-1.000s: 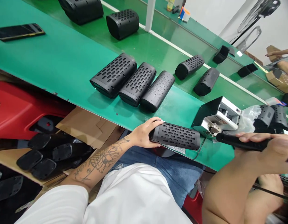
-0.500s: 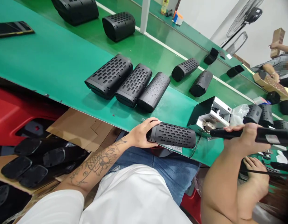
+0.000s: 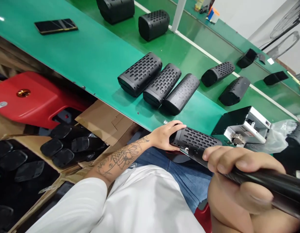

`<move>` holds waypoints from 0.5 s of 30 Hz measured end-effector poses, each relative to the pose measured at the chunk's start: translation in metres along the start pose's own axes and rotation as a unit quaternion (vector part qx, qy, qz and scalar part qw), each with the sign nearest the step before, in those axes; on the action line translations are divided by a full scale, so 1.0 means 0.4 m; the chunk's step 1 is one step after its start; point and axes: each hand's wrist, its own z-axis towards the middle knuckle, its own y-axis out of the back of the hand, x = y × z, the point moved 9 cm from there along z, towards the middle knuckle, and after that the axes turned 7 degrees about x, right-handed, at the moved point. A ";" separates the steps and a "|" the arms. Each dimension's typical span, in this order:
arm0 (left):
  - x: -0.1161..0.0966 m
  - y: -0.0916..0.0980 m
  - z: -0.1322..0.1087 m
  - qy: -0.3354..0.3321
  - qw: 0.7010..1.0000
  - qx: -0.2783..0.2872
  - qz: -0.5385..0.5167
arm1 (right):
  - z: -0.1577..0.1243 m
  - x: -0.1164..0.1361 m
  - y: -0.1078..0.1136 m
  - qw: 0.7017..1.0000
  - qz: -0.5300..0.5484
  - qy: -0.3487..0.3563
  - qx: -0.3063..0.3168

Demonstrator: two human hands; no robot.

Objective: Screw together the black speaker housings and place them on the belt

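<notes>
My left hand (image 3: 166, 136) is wrapped round the near end of a black housing with slotted holes (image 3: 198, 137), which lies at the table's front edge. In my right hand (image 3: 242, 165) is a long black electric screwdriver (image 3: 281, 187). Its front end points left and meets the lower side of the housing; whether the bit sits in a hole I cannot make out. Just behind stands a black and white screw feeder (image 3: 247, 126). Three similar housings (image 3: 140, 74) lie side by side further back on the table.
The green table (image 3: 98, 61) carries a phone (image 3: 56, 26). More housings (image 3: 153, 24) rest on the green strip beyond. A clear plastic bag (image 3: 273, 136) lies beside the feeder. Below left are a red stool (image 3: 38, 94) and cartons (image 3: 106, 119) with black parts.
My right hand has brought the screwdriver from the screw feeder leftward and nearer, to the housing. My left hand keeps its hold. The view has swung, so the scene sits further right.
</notes>
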 end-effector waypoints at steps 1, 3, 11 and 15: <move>-0.001 0.001 0.000 -0.005 1.000 -0.006 -0.002 | 0.019 -0.010 -0.020 0.999 0.003 0.016 0.029; -0.008 0.004 0.000 -0.023 0.999 -0.023 -0.005 | 0.047 -0.035 -0.047 0.997 0.005 0.035 0.064; -0.006 -0.001 0.000 -0.030 0.999 -0.031 -0.004 | 0.077 -0.072 -0.101 0.988 -0.009 0.067 0.137; 0.010 -0.013 0.001 -0.004 1.000 -0.010 -0.001 | 0.075 -0.074 -0.117 0.984 0.010 0.065 0.168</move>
